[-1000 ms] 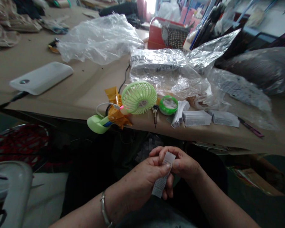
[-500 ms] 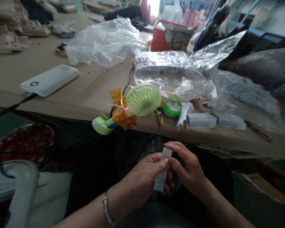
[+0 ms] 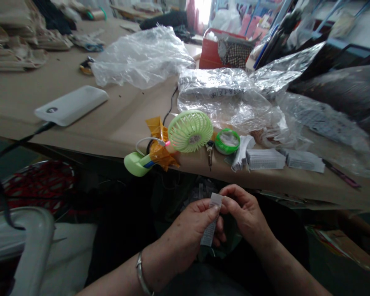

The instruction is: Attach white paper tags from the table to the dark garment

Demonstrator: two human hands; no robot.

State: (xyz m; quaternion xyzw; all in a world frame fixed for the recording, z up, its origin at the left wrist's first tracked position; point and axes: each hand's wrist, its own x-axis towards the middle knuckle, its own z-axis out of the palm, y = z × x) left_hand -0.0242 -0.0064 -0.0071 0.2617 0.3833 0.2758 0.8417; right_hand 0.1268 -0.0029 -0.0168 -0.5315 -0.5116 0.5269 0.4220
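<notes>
Between the thumb and fingers of my left hand (image 3: 193, 224) is a narrow white printed label (image 3: 208, 234), held upright above my lap. My right hand (image 3: 245, 211) pinches at the label's upper right edge, thumb against fingertips; the exact spot under them is hidden. On the table edge in front lie stacks of similar printed labels (image 3: 266, 159), some fanned out. Left of these are a green round container (image 3: 227, 141) with whitish contents and a small soldering-iron-like tool (image 3: 210, 154) with a pointed metal tip.
A light-green fan (image 3: 191, 130) is taped to the table edge. A white power bank (image 3: 72, 106) with a black cable lies at left. Clear plastic bags (image 3: 142, 57) cover the back. Purple-handled snippers (image 3: 342, 174) lie at right. A white chair (image 3: 33, 234) stands lower left.
My right hand's raised fingers have curled in, and its thumb and fingertips now meet at the label's edge. My left hand keeps hold of the label. The view has shifted slightly.
</notes>
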